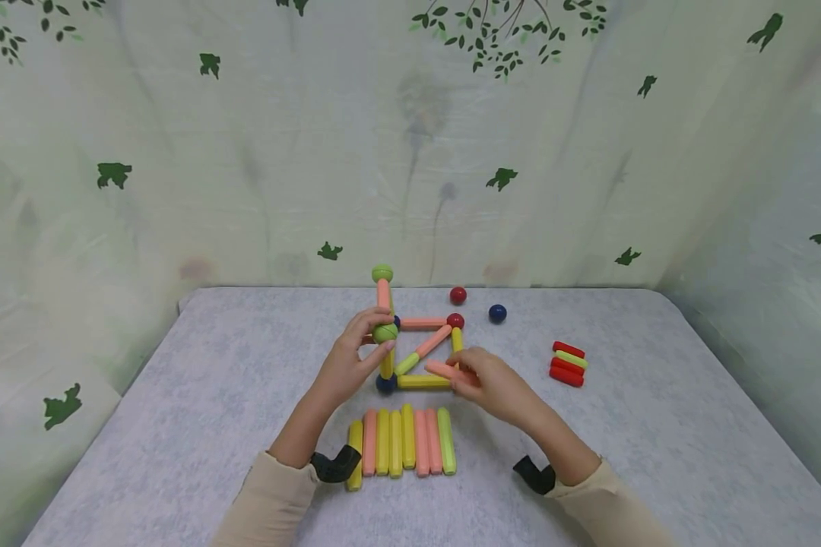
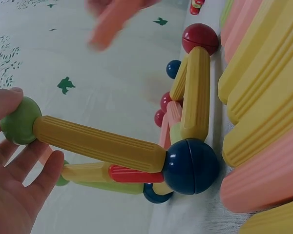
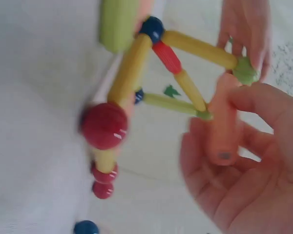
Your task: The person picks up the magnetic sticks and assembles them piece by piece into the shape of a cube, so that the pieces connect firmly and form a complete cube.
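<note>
My left hand pinches a green ball between thumb and fingers. That ball tops a yellow magnetic rod, which rises from a dark blue ball at the near left corner of a frame of rods and balls. In my right hand is a pink rod, gripped by thumb and fingers, its lower end pointing toward the right wrist camera. It is apart from the green ball. A red ball marks the frame's near right corner, hidden behind the right hand in the head view.
A row of yellow, pink and green rods lies before the frame. Several short red and green rods lie to the right. A loose red ball and a loose blue ball sit toward the table's back edge.
</note>
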`<control>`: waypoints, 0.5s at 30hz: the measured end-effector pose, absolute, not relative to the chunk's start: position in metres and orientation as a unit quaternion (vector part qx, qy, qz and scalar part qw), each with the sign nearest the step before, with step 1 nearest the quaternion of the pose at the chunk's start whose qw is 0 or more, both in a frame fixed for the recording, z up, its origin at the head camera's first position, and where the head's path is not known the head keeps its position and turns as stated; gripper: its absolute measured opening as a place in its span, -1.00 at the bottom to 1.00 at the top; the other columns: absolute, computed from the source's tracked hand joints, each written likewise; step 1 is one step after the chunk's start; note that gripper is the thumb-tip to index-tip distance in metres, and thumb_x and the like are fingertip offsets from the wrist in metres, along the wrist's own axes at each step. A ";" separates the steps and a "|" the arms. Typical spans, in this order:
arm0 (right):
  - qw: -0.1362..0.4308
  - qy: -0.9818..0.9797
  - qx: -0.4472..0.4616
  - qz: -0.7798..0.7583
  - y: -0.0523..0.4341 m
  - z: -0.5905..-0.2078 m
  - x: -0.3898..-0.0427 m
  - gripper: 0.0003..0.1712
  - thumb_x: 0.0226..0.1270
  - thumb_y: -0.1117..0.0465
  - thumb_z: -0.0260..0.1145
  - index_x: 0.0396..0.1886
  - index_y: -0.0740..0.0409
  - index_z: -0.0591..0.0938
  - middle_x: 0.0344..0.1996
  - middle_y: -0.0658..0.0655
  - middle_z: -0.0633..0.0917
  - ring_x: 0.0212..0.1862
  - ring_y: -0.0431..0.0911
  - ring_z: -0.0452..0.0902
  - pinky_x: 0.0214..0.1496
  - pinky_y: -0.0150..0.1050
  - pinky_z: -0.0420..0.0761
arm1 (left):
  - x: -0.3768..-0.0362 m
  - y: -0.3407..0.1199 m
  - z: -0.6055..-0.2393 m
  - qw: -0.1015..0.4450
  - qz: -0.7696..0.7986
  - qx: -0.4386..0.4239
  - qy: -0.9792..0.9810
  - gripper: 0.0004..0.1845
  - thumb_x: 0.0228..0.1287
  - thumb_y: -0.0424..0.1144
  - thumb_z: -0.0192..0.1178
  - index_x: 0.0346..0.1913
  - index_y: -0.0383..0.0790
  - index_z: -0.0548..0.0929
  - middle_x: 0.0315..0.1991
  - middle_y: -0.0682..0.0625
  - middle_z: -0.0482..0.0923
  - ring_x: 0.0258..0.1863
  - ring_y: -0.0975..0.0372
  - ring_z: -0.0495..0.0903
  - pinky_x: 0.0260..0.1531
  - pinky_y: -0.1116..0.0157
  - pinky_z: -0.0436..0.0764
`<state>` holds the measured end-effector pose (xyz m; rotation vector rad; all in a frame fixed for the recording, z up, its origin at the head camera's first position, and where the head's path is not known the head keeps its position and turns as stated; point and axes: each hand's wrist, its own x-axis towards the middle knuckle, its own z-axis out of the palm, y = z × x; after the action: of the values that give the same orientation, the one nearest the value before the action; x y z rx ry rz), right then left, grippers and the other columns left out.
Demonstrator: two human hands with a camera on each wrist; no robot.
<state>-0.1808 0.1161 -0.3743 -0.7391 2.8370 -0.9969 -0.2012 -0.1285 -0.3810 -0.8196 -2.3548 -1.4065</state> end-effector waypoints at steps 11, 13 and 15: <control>-0.059 0.882 -0.293 -0.365 0.095 -0.348 -0.211 -0.66 0.19 0.26 0.27 0.00 0.11 0.58 -0.22 0.02 0.45 -0.24 -0.14 0.34 -0.29 -0.29 0.52 | -0.203 -0.129 -0.383 0.133 -0.496 -0.285 -0.809 -0.65 0.25 -0.29 0.10 0.10 -0.14 0.40 0.20 0.00 0.24 0.00 0.20 0.38 -0.12 0.05 0.46; -0.058 0.879 -0.301 -0.365 0.093 -0.347 -0.212 -0.65 0.17 0.27 0.28 0.00 0.09 0.58 -0.23 0.00 0.44 -0.25 -0.14 0.34 -0.33 -0.33 0.50 | -0.203 -0.129 -0.383 0.135 -0.492 -0.283 -0.812 -0.65 0.25 -0.30 0.11 0.10 -0.14 0.40 0.19 0.00 0.24 -0.01 0.21 0.38 -0.12 0.11 0.48; -0.057 0.876 -0.305 -0.369 0.091 -0.347 -0.213 -0.64 0.15 0.29 0.29 0.00 0.09 0.59 -0.24 -0.01 0.44 -0.25 -0.15 0.33 -0.34 -0.34 0.49 | -0.203 -0.128 -0.383 0.139 -0.487 -0.283 -0.815 -0.65 0.25 -0.30 0.11 0.09 -0.15 0.40 0.19 -0.01 0.24 -0.02 0.21 0.39 -0.13 0.16 0.49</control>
<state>-0.2130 0.0908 -0.3471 -0.9946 2.8579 -1.2027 -0.2027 -0.1282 -0.3825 -0.8190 -2.3546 -1.4073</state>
